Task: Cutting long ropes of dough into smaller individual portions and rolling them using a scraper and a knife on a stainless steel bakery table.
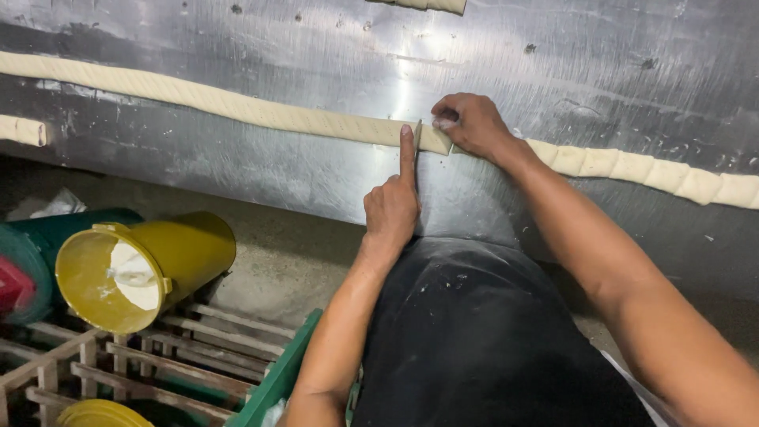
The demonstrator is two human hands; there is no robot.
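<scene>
- We take the long dough rope (237, 107) as our landmark; it lies across the steel table (316, 182), running from the far left edge down toward the right.
- Below the rope the bare steel reaches to the table's near edge, and above it there is more bare steel; a short dough stub (22, 130) sits at the left border, just under the rope.
- Below the table's near edge, left of our body, a yellow bucket (142, 269) lies tipped on a wooden rack (158, 356), with white residue inside; a green container (47, 237) lies beside it, and we cannot tell what it holds.
- Our left hand (393, 207) is curled closed around a thin blade (417, 136), forefinger stretched along it, the blade standing on the rope.
- Our right hand (470, 122) presses bent fingers down on the rope just right of the blade.
- Right of that hand the rope is already cut into short pale pieces (648, 170), lying touching in a row.
</scene>
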